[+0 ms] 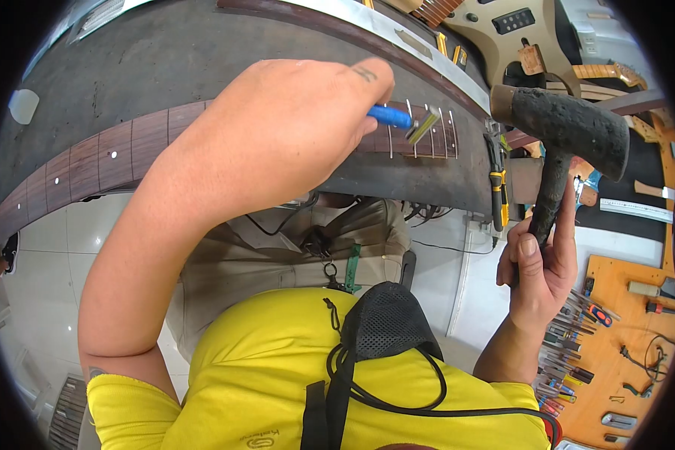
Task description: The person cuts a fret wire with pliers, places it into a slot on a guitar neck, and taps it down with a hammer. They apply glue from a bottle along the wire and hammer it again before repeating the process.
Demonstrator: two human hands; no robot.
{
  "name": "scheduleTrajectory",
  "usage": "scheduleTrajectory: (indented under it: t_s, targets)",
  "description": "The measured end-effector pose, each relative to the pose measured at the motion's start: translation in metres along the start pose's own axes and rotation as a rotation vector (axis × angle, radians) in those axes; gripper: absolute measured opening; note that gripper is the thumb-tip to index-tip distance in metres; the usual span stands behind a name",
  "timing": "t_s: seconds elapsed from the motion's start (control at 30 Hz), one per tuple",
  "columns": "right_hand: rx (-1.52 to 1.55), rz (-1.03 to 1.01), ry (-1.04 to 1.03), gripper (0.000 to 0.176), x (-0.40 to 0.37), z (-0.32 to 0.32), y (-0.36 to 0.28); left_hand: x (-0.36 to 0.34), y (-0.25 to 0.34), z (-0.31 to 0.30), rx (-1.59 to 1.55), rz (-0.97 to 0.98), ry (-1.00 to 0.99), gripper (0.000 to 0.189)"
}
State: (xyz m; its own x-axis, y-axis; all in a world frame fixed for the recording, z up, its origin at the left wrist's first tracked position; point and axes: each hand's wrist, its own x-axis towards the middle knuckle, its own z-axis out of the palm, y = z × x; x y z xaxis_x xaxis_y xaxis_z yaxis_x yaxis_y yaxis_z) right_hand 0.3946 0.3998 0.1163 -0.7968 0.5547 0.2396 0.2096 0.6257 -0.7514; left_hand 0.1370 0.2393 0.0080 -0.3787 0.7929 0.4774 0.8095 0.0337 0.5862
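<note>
My left grip, the left hand [292, 127], is clenched around a blue-handled tool [390, 116]. Only the end of the handle shows past the fingers, at 3 o'clock from the knuckles. Its pale metal tip [424, 124] lies on the fretboard [112, 154], among the fret wires [441, 133]. I judge this tool light and stiff, with a smooth plastic handle that can slip. A hold close to the tip, as now, seems the steadiest.

My right grip, the right hand [538, 270], is closed on the handle of the hammer [570, 127], low on the shaft, with the thumb up along it. The dark head stands at 12 o'clock from the hand, raised clear of the counter [165, 60] and apart from the fretboard. The head looks heavy and worn and the shaft rough, so I think the weight pulls at the top. A hold nearer the head would give more control.

The fretboard runs from 9 o'clock toward 2 o'clock along the dark counter. It looks hard, but its thin wires could bend easily. A guitar body [502, 30] lies at 1 o'clock, and a board with hand tools [622, 337] at 4 o'clock.
</note>
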Motion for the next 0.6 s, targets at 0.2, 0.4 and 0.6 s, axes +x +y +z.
scheduleTrajectory:
  t_s: [0.2, 0.4, 0.6]
  targets:
    - [-0.096, 0.037, -0.035, 0.076, -0.003, -0.003, 0.001, -0.001, -0.001, 0.002, 0.153, 0.243, 0.032, 0.024]
    - [-0.174, -0.007, -0.064, 0.075, -0.011, -0.008, 0.006, -0.001, 0.001, 0.003, 0.192, 0.244, 0.078, 0.021]
    - [-0.508, -0.152, -0.4, 0.071, -0.005, -0.02, 0.012, -0.001, 0.002, 0.003, 0.183, 0.228, 0.064, 0.019]
